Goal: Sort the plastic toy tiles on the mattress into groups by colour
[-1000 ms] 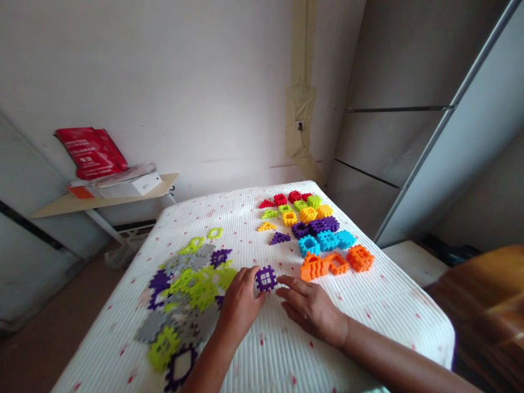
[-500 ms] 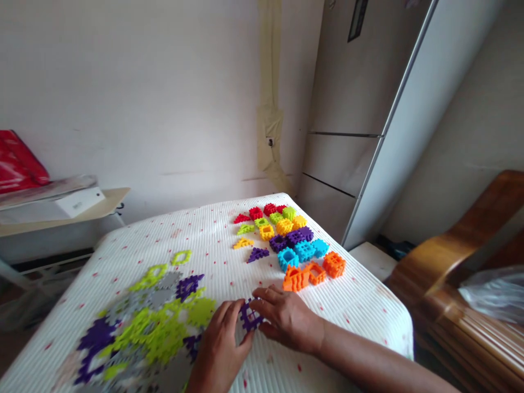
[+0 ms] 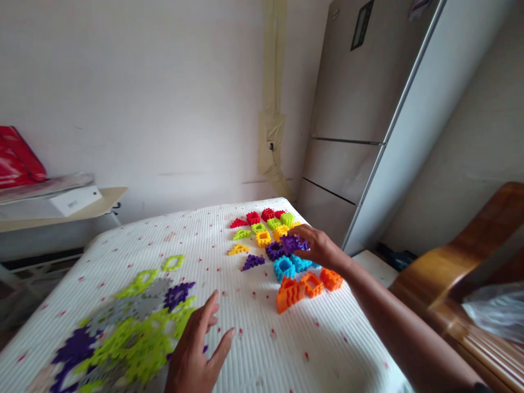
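The right hand (image 3: 317,246) is stretched out to the middle right of the frame, fingers pinched around a purple square piece (image 3: 292,243), which it holds just above the row of purple pieces (image 3: 275,250) in the sorted blocks. That sorted group lies in colour rows on the white bedspread (image 3: 262,338): red pieces (image 3: 254,218) farthest up, then green and yellow, the blue pieces (image 3: 289,266) just below the hand, and the orange pieces (image 3: 305,288) nearest the viewer. The held piece is square, so it has no real long axis; it sits tilted in the fingertips, nearly touching the purple row beneath it. The right hand is plainly the nearer one to that row. The left hand (image 3: 196,352) hovers at the lower centre of the frame, fingers spread and holding nothing, just to the right of the loose heap of green, grey and purple flat pieces (image 3: 131,327), well apart from the sorted rows. A second ago both hands met low in the frame, around this purple square on the bedspread beside the heap; half a second ago the right hand was closing over it. Since then the right hand has carried it up and rightward to the rows, and the left hand has let go and drawn back.
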Action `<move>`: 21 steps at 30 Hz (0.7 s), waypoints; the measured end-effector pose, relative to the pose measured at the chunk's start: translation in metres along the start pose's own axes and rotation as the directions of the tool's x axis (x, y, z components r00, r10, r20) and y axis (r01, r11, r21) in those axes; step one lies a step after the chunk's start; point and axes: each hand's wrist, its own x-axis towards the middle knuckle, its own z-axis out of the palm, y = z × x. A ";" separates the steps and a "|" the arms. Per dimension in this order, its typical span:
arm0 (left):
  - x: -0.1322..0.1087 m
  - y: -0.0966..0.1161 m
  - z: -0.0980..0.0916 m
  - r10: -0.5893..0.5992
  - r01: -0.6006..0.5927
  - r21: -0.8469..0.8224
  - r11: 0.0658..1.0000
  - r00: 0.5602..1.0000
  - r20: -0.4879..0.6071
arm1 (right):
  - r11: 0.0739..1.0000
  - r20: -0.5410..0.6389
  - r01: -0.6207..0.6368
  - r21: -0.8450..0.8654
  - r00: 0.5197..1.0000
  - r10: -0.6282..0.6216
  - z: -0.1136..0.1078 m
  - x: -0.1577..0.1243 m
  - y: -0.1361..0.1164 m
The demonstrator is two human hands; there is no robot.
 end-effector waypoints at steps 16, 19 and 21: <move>-0.002 -0.017 0.007 -0.097 0.097 -0.001 0.995 0.994 0.047 | 0.963 0.319 -0.260 -0.078 0.908 0.271 0.009 0.023 0.090; -0.003 -0.018 0.007 -0.116 0.116 0.003 0.993 0.992 0.046 | 0.958 0.322 -0.275 -0.084 0.902 0.287 0.011 0.024 0.090; -0.003 -0.018 0.007 -0.122 0.122 0.003 0.993 0.991 0.048 | 0.954 0.321 -0.287 -0.089 0.898 0.300 0.012 0.024 0.089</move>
